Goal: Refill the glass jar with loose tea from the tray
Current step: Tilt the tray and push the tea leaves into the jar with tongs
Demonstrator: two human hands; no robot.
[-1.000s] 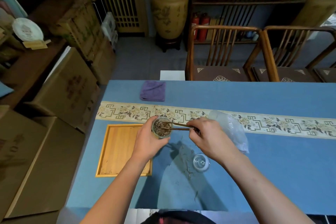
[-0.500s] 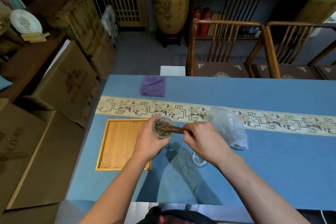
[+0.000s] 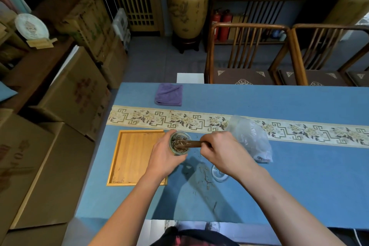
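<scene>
**A:** How do the edges look from your seat?

**B:** I see the blue counter (image 3: 299, 185) with its left edge just beside the wooden tray (image 3: 131, 158) and its near edge under my forearms. Stacked cartons (image 3: 65, 94) crowd the floor to the left. Open cloth runs to the right past the plastic bag (image 3: 250, 138), and a purple cloth (image 3: 169, 94) lies near the far edge.

**A:** And the fingers?

**B:** My left hand (image 3: 163, 158) has its fingers curled round the glass jar (image 3: 180, 143), held just off the tray's right rim. My right hand (image 3: 221, 149) pinches a brown wooden tool (image 3: 192, 143), fingers pressed together on its handle.

**A:** Where's the tea?

**B:** Loose tea (image 3: 177, 142) fills the jar's mouth, and the tool's tip reaches into it. A few strands (image 3: 205, 175) lie on the counter below my hands, near the glass lid (image 3: 218, 173).
</scene>
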